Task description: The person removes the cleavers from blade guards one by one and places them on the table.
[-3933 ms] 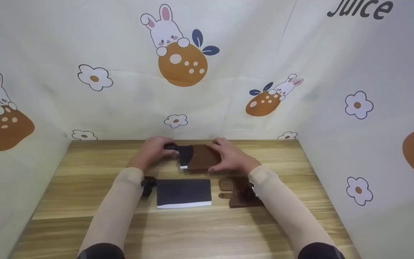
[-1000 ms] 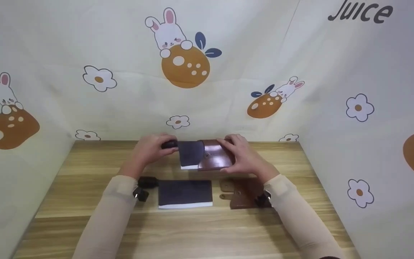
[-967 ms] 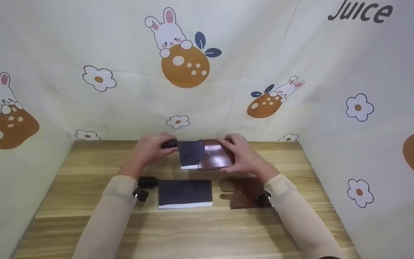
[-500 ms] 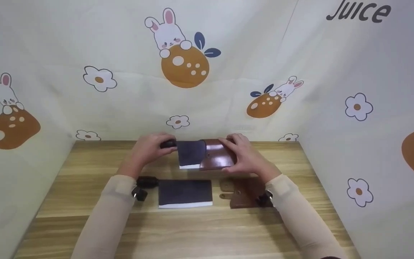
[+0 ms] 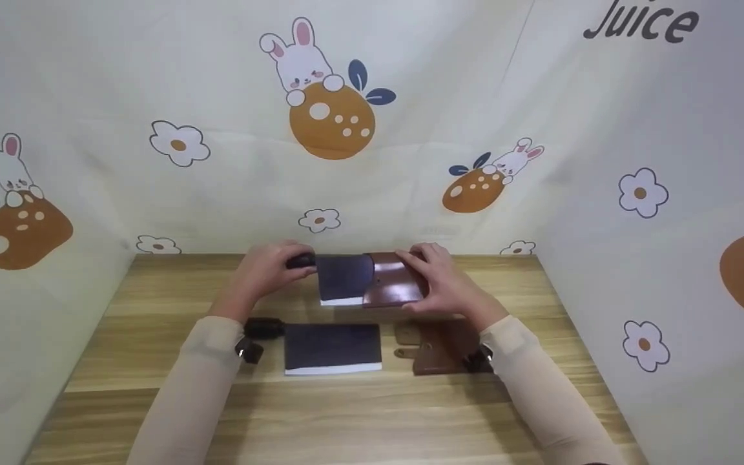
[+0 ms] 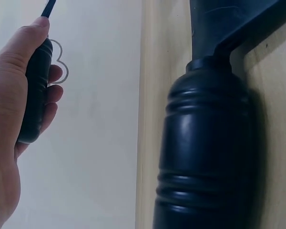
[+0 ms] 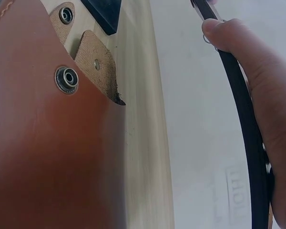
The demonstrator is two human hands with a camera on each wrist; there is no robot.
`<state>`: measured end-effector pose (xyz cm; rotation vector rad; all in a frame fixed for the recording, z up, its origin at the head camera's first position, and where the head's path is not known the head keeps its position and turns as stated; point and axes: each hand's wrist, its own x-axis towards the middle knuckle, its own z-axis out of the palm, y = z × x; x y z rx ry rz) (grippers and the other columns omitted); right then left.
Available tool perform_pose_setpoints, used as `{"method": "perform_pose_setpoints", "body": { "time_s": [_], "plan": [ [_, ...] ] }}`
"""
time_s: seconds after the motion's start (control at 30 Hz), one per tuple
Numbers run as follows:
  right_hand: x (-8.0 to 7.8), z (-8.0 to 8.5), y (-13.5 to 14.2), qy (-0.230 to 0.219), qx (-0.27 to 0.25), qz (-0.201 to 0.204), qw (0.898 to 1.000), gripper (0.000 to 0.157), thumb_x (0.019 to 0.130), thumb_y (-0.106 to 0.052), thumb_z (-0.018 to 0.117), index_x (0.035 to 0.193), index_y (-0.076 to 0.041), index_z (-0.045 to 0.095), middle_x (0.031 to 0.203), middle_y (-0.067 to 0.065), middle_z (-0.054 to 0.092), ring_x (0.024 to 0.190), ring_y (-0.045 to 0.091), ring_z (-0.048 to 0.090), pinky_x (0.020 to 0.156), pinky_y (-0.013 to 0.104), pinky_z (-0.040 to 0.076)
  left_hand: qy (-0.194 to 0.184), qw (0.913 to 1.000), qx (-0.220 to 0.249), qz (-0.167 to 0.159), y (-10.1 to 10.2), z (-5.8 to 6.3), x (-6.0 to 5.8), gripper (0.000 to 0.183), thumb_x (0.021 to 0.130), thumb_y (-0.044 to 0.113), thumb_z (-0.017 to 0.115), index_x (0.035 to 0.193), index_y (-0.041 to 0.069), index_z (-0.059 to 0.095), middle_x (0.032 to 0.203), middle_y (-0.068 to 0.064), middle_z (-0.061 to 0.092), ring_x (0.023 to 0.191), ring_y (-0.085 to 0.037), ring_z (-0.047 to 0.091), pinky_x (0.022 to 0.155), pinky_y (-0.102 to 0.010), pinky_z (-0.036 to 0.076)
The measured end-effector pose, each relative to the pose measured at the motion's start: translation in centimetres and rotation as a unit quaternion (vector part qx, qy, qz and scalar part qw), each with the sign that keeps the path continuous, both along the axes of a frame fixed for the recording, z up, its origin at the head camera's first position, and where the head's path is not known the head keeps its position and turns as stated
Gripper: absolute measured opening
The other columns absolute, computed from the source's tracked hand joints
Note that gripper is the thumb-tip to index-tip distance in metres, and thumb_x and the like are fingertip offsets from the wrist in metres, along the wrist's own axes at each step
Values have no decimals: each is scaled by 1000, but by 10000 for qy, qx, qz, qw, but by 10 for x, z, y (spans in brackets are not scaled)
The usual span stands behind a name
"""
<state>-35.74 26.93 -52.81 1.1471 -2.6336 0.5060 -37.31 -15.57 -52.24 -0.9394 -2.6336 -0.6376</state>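
At the back of the table my left hand [image 5: 261,274] grips the black handle [image 6: 38,90] of a cleaver [image 5: 345,276]. The cleaver's dark blade has a bright lower edge. A glossy brown leather sheath [image 5: 388,281] covers the blade's right end, and my right hand [image 5: 449,284] holds that sheath with thumb and fingers on opposite edges. A second cleaver [image 5: 332,345] lies uncovered nearer the front, its ringed black handle [image 6: 205,143] below my left wrist. To its right rests another brown sheath [image 7: 62,143], two snap straps unfastened, partly hidden by my right wrist.
The wooden table [image 5: 346,420] meets a patterned cloth backdrop [image 5: 230,181] close behind the hands. Similar cloth walls stand at the left and right. Small black wrist cameras [image 5: 250,351] hang low near the lying cleaver and sheath.
Compared with 3.9 s ago, the held cleaver and sheath are tilted and the sheath has slid right, baring more blade. During the last second the hands moved slightly farther apart.
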Motion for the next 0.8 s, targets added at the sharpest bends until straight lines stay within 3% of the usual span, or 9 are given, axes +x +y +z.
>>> {"method": "perform_pose_setpoints", "body": {
  "time_s": [0.37,0.57,0.8],
  "plan": [
    [2,-1,0,-145,89,-147,9997,114,71,-56,99,168,-25,48,150,14,49,138,35,43,117,55,40,0,9997,-225,5,0,-3,-2,38,101,42,83,128,15,79,114,-5,80,94,-30,74,84,-53,60],
    [2,-1,0,-143,103,-187,9997,115,70,-57,99,169,-26,48,150,13,50,138,33,44,117,55,41,-138,9999,-80,-11,0,-3,-1,39,101,38,83,130,13,78,118,-8,80,98,-32,74,86,-55,61],
    [1,-1,2,-132,49,-156,9998,116,69,-57,99,168,-25,49,149,13,50,138,34,43,116,55,41,-66,10000,18,-18,0,-6,-2,37,100,37,84,128,14,79,112,-6,80,93,-31,73,83,-55,60]
  ]
}}
